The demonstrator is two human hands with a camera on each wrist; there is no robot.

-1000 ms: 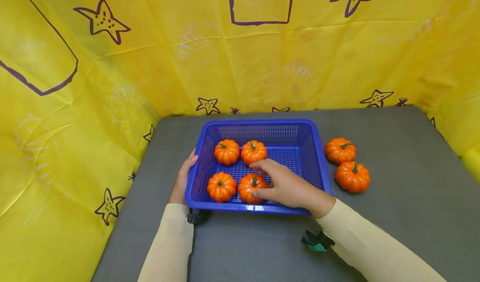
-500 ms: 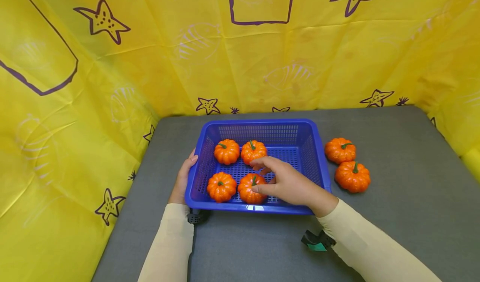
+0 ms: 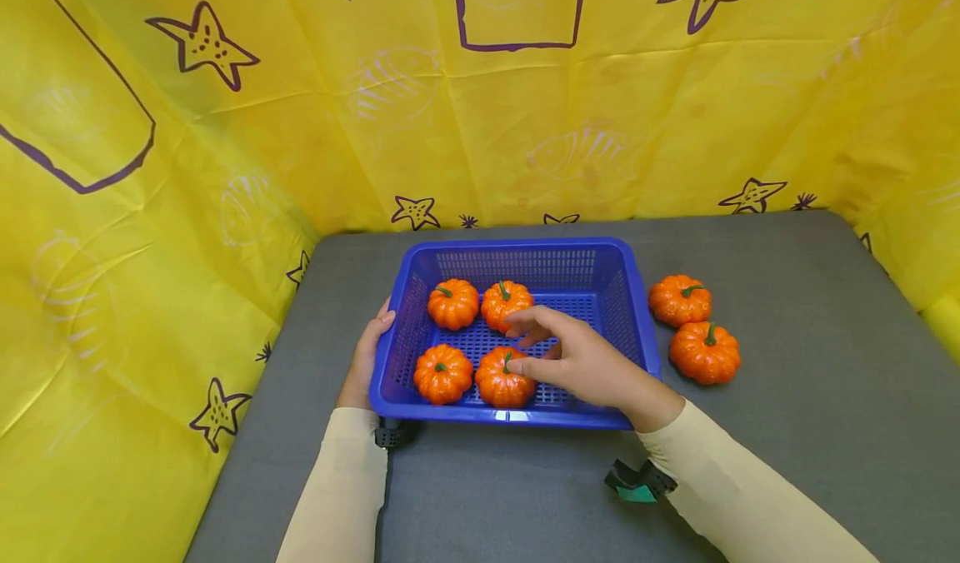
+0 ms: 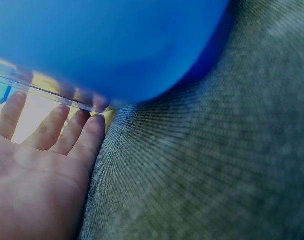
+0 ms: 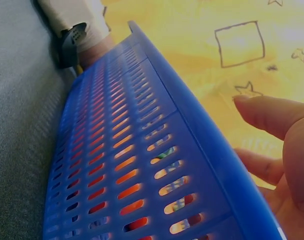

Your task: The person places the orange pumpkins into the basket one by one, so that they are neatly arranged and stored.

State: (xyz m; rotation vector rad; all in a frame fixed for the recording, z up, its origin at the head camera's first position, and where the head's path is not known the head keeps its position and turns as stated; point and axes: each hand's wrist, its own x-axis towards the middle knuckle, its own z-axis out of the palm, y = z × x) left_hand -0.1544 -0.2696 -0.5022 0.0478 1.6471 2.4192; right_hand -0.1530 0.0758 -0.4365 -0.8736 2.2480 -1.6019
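I see blue mesh basket (image 3: pixel 633 296) flat on grey table, four orange pumpkins upright inside; front-right pumpkin (image 3: pixel 501 378) touches my right thumb.

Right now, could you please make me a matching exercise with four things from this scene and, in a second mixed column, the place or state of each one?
Things:
1. left hand
2. right hand
3. blue basket
4. two pumpkins outside the basket

Places or states:
A. on the gray mat, holding four orange pumpkins
B. lying on the mat to the right of the basket
C. resting on the basket's left outer wall
D. inside the basket, fingers loosely spread, beside the near right pumpkin

Pairs: 1-C, 2-D, 3-A, 4-B
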